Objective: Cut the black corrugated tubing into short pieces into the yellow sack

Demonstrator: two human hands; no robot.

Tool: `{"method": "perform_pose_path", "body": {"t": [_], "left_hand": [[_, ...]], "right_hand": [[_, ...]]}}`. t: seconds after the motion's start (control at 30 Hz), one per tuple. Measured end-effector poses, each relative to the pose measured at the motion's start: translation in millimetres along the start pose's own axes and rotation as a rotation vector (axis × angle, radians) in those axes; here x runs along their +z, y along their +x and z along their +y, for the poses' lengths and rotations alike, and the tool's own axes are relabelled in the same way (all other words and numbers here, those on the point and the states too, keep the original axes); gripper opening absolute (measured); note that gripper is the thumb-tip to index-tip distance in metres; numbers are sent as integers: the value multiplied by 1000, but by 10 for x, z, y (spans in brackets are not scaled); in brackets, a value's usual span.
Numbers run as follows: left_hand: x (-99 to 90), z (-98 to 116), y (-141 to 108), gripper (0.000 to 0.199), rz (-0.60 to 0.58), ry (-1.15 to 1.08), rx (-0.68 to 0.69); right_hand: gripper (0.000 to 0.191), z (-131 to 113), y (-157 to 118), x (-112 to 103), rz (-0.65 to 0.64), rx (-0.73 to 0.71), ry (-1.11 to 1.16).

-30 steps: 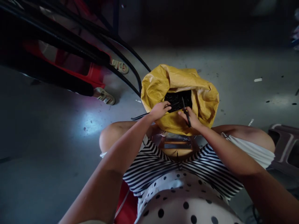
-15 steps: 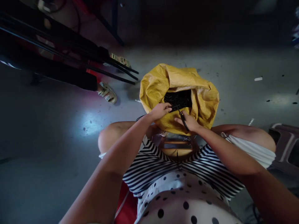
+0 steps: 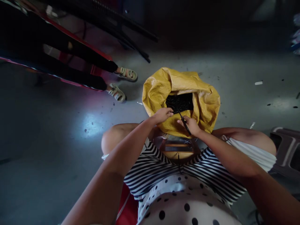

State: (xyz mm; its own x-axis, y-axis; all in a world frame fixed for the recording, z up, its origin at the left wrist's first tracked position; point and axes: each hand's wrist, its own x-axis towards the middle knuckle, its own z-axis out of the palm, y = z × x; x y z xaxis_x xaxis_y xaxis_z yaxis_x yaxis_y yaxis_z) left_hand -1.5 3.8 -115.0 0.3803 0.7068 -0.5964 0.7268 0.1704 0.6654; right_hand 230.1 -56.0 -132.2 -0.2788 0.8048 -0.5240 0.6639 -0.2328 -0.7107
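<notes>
A yellow woven sack (image 3: 156,90) with its rim rolled outward stands between my knees. Many small black pieces (image 3: 179,101) lie inside its mouth. Over the near left edge of that mouth, my left hand (image 3: 162,115) is closed in a pinch on a thin black piece (image 3: 175,111). My right hand (image 3: 192,126), at the near right edge, grips slim black-handled snips (image 3: 185,124). Their narrow tip points up and left, close to the piece in my left fingers. Whether the tip touches the piece is too small to tell.
A wooden stool (image 3: 177,154) is in front of my lap. Another person's legs (image 3: 79,68) and sandalled feet (image 3: 117,92) are at the left, below long dark bars (image 3: 131,37). A brown plastic stool (image 3: 287,147) stands at the right. Scraps (image 3: 259,83) lie on the floor.
The long dark bars at upper left have swung up and away from the other person's feet, which now show more fully. My hands keep nearly the same place over the sack.
</notes>
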Motion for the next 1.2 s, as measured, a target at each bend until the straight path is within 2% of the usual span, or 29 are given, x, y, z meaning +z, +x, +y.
{"method": "perform_pose_path", "body": {"t": [0.13,0.23,0.3,0.37,0.43,0.47,0.6,0.73,0.97,1.2], "left_hand": [[20,19,-17,28,-19,20,35],[85,77,-39,28,-138,26,97],[119,108,-47,30,-186,3,131],[117,114,-44,30,-154,-2,132],[72,97,-34,28,-70,22,108],[39,84,-27,27,-21,36,91],[-113,45,-10,24,156,68,-7],[-204,62,-2,26,251,66,-54],[-144,106,6,26,204,35,-14],[-83,117,-13,24,174,22,2]], "right_hand": [[52,4,39,24,90,2,164],[58,-23,102,5,55,68,441],[60,-34,140,-28,61,89,529],[55,-25,162,-65,174,56,476],[48,6,165,-89,300,10,352],[47,27,161,-91,320,2,288],[46,107,124,-46,220,53,75],[46,94,76,-2,136,101,79],[51,-92,-25,-23,54,105,109],[50,-125,-14,-52,17,116,85]]}}
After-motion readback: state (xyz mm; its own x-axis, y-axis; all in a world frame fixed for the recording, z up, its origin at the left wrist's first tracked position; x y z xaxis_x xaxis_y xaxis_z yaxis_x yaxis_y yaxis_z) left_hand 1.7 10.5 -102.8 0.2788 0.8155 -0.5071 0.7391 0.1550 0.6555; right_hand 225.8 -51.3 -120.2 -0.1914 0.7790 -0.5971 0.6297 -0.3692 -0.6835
